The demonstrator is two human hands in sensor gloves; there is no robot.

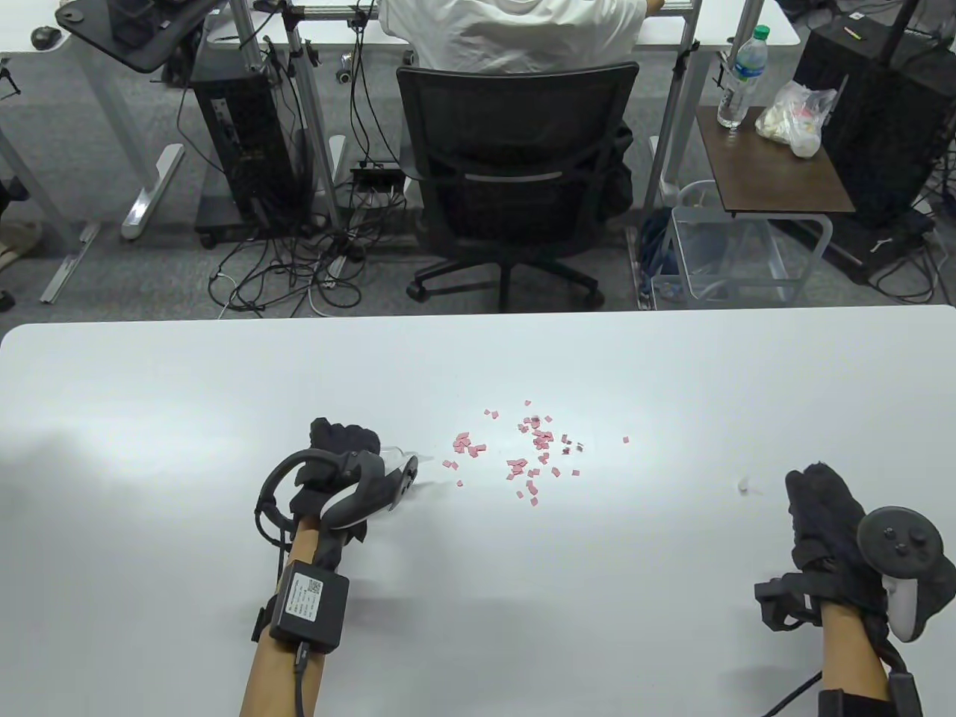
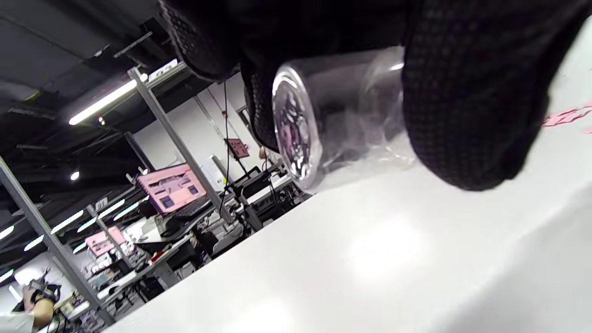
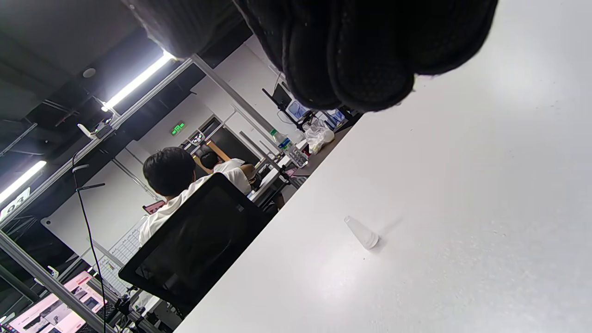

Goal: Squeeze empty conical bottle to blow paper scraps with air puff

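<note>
- Two gloved hands work low on the white bench (image 1: 149,418): the left hand (image 1: 345,467) left of centre, the right hand (image 1: 825,515) near the right edge.
- Left fingers (image 2: 467,92) curl around the clear conical bottle (image 2: 333,120), which lies tilted with its tip toward the pink paper scraps (image 1: 534,452) just to its right.
- Right fingers (image 3: 365,55) lie straight and together, holding nothing; a small clear cap (image 3: 362,233) stands beyond them.
- Broad bare surface lies left of, behind and between the hands.
- Beyond the far edge, a person sits in a black office chair (image 1: 515,187) among cables and desks.
</note>
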